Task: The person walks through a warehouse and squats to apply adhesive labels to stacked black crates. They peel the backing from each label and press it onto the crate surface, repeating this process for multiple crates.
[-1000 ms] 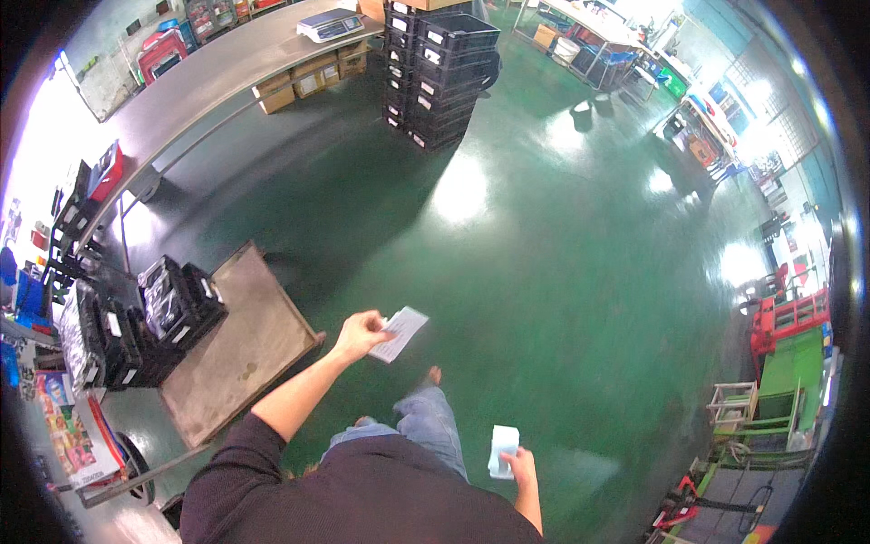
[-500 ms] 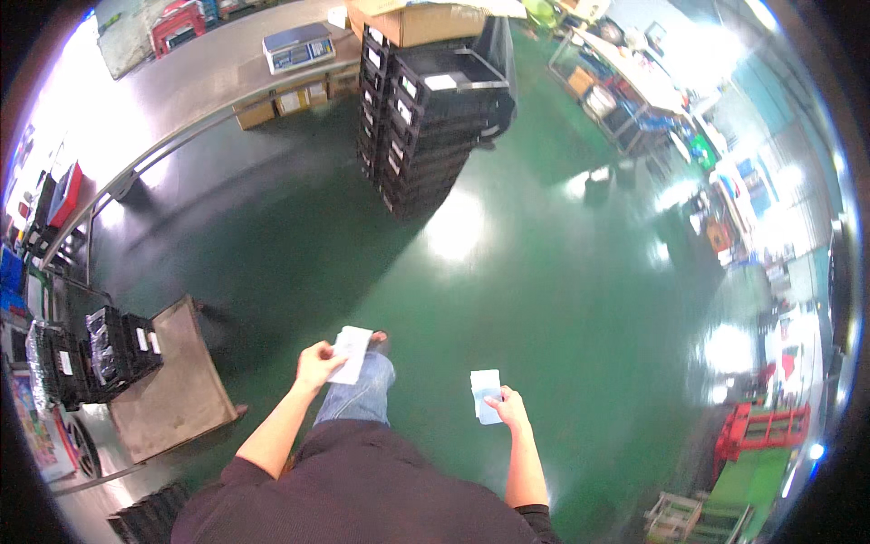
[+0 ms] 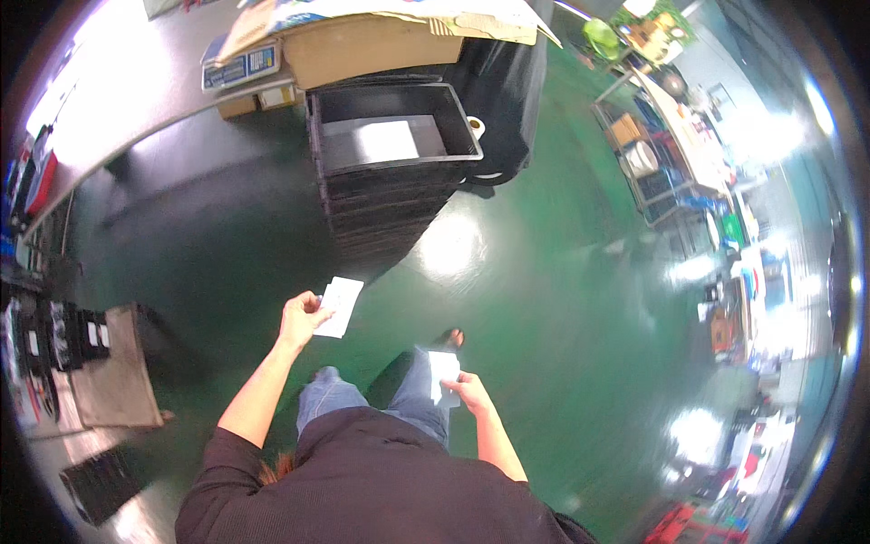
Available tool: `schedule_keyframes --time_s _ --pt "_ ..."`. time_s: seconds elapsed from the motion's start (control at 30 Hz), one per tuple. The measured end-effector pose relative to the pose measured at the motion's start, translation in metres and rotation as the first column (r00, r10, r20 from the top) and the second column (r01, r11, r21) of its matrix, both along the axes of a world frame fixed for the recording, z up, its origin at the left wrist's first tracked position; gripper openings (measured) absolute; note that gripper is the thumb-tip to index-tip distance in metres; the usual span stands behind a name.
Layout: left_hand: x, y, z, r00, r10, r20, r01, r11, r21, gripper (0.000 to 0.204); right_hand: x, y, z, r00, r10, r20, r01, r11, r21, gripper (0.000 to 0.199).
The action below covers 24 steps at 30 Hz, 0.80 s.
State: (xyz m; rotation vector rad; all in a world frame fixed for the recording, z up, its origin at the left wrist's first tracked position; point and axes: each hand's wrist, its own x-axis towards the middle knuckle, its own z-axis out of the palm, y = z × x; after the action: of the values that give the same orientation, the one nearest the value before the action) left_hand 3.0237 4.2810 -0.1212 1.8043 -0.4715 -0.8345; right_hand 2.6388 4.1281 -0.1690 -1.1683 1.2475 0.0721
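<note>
My left hand point(image 3: 301, 319) pinches a few white paper cards point(image 3: 342, 306) between thumb and fingers, held out in front of me at the left. In my right hand point(image 3: 470, 391) is a stack of pale cards point(image 3: 443, 375), held lower and nearer my body, over my right leg. Any print on either lot is too small or too bright to make out. Ahead of both hands stands a tall stack of black plastic crates point(image 3: 390, 195). The open top crate point(image 3: 399, 163) has a white sheet point(image 3: 385, 141) lying in it.
A cardboard box point(image 3: 372, 54) sits behind the crates, beside a long table point(image 3: 136, 100) carrying a scale point(image 3: 240, 65). At left is a flat trolley point(image 3: 118, 372) with black bins. Loaded shelving point(image 3: 662, 136) lines the right. The floor point(image 3: 562, 299) is green and shiny.
I have come closer to the crate stack, which now looks larger and shows its inside. My right hand has moved inward toward my legs. Both hands keep their cards.
</note>
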Motion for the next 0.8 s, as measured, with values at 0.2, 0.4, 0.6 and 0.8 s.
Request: schedule_keyframes --time_s 0.2,0.4,0.6,0.8 --pt "-0.073 -0.137 -0.096 0.920 0.377 0.107 -0.373 0.926 -0.058 0.022 -0.022 -0.281 -0.063 0.726 0.633 -0.270 -0.682 0.713 -0.164 0.036" --pt "-0.262 -0.241 -0.140 0.779 0.536 -0.326 -0.558 0.829 0.030 0.019 -0.020 -0.491 -0.059 0.820 0.452 -0.351 -0.531 0.830 -0.171 0.039" --pt "-0.360 -0.261 -0.195 0.669 0.441 -0.598 -0.547 0.837 0.006 0.019 0.051 -0.561 -0.179 0.970 0.105 0.219 -0.143 0.976 0.163 0.027" --pt "-0.459 -0.238 -0.232 0.136 -0.336 -0.932 0.230 0.926 -0.300 0.024 0.139 -0.484 -0.333 0.913 0.261 0.315 -0.308 0.945 0.111 0.032"
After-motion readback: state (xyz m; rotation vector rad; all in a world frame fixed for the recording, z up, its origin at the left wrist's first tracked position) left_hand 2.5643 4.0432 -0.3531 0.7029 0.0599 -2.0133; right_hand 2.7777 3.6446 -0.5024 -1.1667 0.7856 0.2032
